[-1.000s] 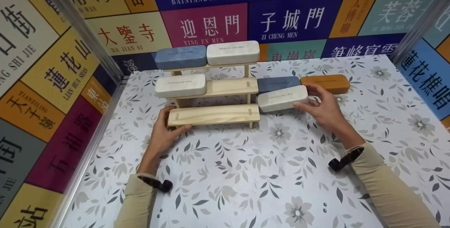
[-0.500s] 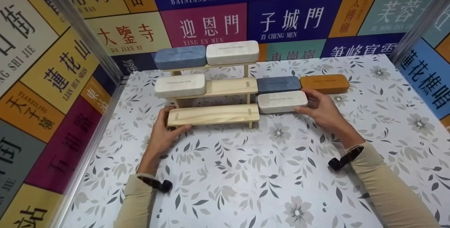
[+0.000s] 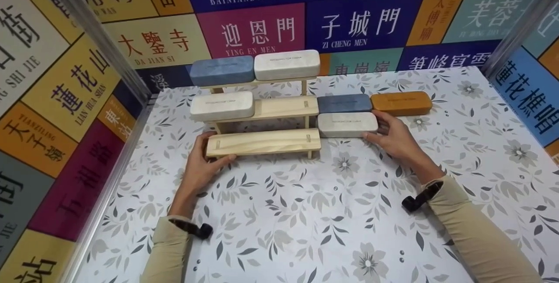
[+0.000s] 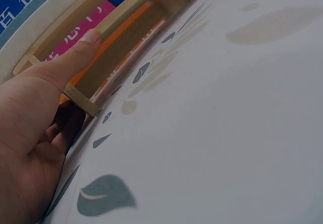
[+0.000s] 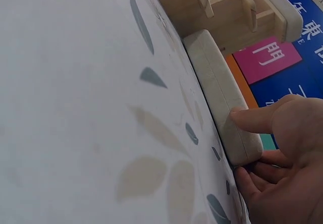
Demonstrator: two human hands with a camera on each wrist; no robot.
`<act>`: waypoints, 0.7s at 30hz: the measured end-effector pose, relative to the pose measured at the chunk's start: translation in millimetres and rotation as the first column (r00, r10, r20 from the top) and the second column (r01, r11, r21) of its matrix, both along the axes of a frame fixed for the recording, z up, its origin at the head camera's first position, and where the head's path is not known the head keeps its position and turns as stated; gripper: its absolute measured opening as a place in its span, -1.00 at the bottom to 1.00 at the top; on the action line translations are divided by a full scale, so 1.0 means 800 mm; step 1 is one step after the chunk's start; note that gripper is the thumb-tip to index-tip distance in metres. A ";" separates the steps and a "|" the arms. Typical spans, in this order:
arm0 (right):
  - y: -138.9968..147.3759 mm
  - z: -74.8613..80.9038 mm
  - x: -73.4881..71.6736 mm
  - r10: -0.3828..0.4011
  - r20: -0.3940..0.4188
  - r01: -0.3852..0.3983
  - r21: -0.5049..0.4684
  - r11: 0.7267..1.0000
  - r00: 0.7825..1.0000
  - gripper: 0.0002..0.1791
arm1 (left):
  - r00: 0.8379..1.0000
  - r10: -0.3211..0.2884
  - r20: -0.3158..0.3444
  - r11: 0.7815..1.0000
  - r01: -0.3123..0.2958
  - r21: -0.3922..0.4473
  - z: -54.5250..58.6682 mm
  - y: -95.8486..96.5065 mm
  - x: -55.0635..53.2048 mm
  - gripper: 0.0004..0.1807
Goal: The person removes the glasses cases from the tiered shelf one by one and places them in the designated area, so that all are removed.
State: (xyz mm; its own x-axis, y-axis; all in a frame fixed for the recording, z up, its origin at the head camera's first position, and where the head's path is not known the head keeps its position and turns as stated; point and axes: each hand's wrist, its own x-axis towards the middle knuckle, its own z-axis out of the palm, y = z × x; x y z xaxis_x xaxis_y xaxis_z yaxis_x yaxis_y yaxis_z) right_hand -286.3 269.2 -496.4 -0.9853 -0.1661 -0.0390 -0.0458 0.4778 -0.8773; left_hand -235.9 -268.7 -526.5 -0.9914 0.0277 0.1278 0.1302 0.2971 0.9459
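Note:
A tiered wooden display stand stands on the table. My left hand grips the left end of its lowest step, thumb along the front edge in the left wrist view and fingers behind the end. To the right of the stand lies a white glasses case, its left end right at the lowest step. My right hand holds its right end, with the thumb on the front side and the other fingers around the end. A blue glasses case lies just behind it.
An orange glasses case lies right of the blue one. The middle step carries another white case at its left; a blue case and a white case sit on the top step. Sign-patterned panels wall the table.
The white case in my right hand has come down from a slant, its right end lowered and drawn toward me, and now lies level. My left hand keeps its place on the stand.

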 end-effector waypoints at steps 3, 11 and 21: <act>0.000 -0.002 -0.002 -0.001 -0.001 0.001 0.006 1.000 1.000 -0.04 | 1.000 0.000 0.002 1.000 0.000 -0.002 0.000 -0.001 0.000 0.03; -0.002 0.003 -0.001 0.007 0.003 -0.007 0.032 0.999 1.000 -0.06 | 1.000 0.001 -0.002 1.000 -0.001 0.008 0.001 -0.001 0.000 -0.01; -0.002 0.012 0.003 0.031 -0.020 -0.030 0.052 0.998 0.999 -0.06 | 1.000 -0.005 -0.007 1.000 0.005 0.006 -0.002 -0.002 -0.002 0.03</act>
